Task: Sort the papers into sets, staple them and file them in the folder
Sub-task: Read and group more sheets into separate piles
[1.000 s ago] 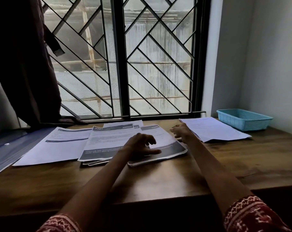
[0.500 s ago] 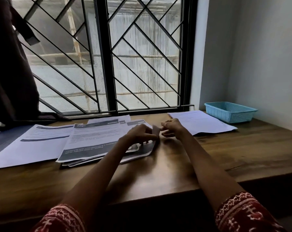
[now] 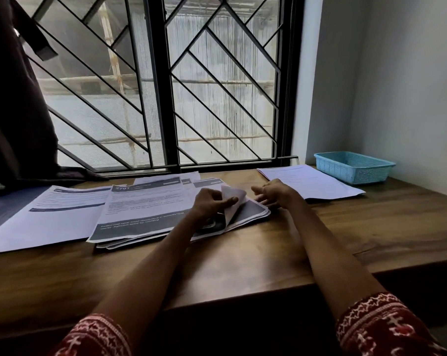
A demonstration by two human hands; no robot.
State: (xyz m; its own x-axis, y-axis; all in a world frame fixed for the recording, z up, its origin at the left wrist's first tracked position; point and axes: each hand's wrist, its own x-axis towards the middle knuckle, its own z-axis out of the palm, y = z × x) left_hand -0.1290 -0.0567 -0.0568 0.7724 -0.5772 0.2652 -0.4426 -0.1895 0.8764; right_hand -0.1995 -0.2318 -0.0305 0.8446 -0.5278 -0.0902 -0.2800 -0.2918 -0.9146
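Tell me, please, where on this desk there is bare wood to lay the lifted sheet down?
Bare wood runs along the desk's near edge, in front of the papers, and right of the right hand, below the white sheets and blue basket. The left half is crowded with overlapping papers.

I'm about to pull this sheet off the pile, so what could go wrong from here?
1. The left hand pinches only the curled corner of the lifted sheet; a quick pull might crease or tear it.
2. The pile lies fanned and uneven, so sheets beneath could shift and mix sets.
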